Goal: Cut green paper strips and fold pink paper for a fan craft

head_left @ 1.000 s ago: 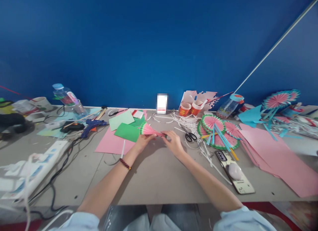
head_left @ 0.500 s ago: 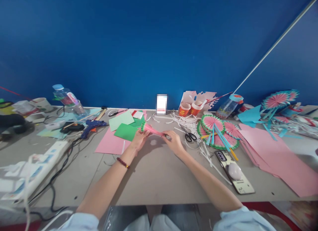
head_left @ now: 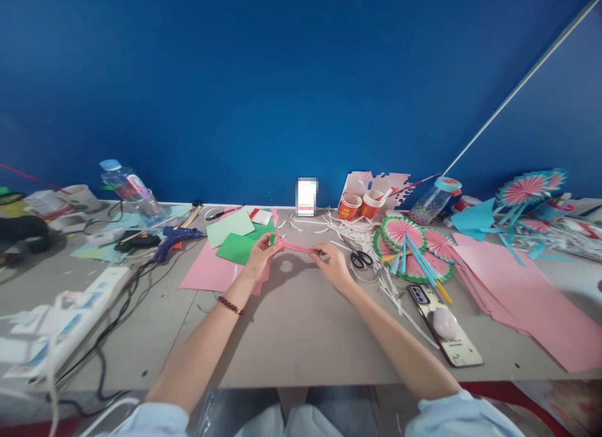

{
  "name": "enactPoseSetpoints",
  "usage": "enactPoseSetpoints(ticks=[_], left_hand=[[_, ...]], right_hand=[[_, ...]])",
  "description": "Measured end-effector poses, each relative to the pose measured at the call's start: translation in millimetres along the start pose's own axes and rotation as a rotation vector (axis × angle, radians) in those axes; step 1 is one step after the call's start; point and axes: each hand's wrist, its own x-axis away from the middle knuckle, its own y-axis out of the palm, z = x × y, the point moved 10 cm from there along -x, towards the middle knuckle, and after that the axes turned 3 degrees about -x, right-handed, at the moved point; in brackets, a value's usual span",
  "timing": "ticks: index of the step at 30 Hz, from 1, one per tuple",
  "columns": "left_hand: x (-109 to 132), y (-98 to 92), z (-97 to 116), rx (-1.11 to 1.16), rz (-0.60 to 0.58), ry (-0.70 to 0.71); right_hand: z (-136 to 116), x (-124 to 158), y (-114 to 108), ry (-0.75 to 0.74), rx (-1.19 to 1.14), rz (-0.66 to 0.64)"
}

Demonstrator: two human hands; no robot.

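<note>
Between my two hands stretches a pleated pink paper strip [head_left: 297, 246], folded narrow, with green at its ends. My left hand [head_left: 261, 254] has its fingers closed round the left end, where a green edge shows. At the other end my right hand [head_left: 331, 261] pinches the strip. The paper is held above the grey table [head_left: 291, 324]. Green paper [head_left: 234, 249] and pink sheets [head_left: 202, 273] lie just left of my left hand. Black-handled scissors [head_left: 361, 259] rest right of my right hand.
Finished paper fans [head_left: 404, 236], a phone [head_left: 444, 324] and pink sheets [head_left: 540, 293] lie to the right. Red paper cups [head_left: 350, 206] and white paper strips [head_left: 345, 227] are at the back. Leftward are a glue gun [head_left: 174, 236], a bottle [head_left: 125, 183] and a power strip [head_left: 70, 318].
The pleated strip has drawn narrower and straighter between my hands. My left hand has shifted slightly left and turned; my right hand has moved slightly right.
</note>
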Motion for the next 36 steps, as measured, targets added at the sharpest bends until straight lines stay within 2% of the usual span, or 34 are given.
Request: enactPoseSetpoints(ticks=[6, 12, 18, 23, 30, 36], left_hand=[[0, 8.5, 8, -0.221, -0.18, 0.025], [1, 8.7, 8, -0.346, -0.231, 0.027], [0, 6.9, 9, -0.345, -0.216, 0.015], [-3, -0.6, 4, -0.433, -0.169, -0.009], [1, 5.3, -14, -0.365, -0.229, -0.134], [4, 7.1, -10, -0.309, -0.223, -0.174]], right_hand=[[17, -7, -10, 0.061, -0.121, -0.024], [20, -7, -11, 0.04, -0.11, -0.066], [23, -8, -12, 0.03, -0.055, -0.073], [31, -11, -19, 0.075, -0.09, -0.032], [36, -11, -23, 0.103, -0.112, -0.005], [39, -11, -21, 0.111, -0.105, -0.001]])
